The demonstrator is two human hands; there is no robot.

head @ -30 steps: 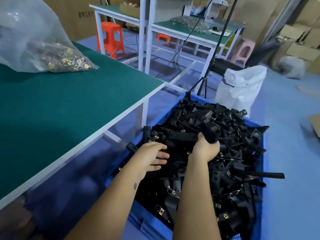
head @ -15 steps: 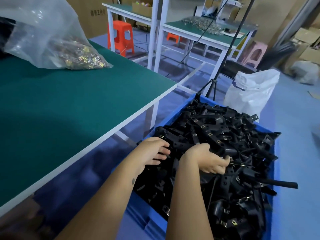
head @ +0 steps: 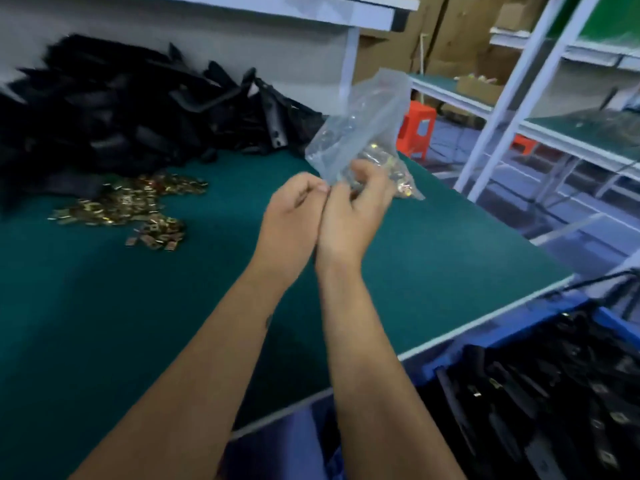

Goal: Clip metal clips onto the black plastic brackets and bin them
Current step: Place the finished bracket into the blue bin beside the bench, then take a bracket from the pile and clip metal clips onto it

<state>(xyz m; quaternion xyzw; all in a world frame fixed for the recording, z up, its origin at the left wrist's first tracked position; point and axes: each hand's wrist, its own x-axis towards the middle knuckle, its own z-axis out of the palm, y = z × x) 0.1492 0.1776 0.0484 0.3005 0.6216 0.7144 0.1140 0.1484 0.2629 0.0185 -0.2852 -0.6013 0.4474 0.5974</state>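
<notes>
Both pinching the clear bag (head: 360, 133) mid-frame: left hand (head: 294, 209) and right hand (head: 353, 206) together, probably at its opening. Pull gently, tip slowly, drop clips (head: 131, 206) beside brackets (head: 121, 116), upper left on desk (head: 433, 244).

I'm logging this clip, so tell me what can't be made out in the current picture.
- Head view: whether the left hand and right hand hold a clip; curled fingers hide it.
- Clear bag: contents blurred.
- Black bracket pile: motion-blurred, cut by left edge.
- Blue bin: cut by bottom-right corner.
</notes>
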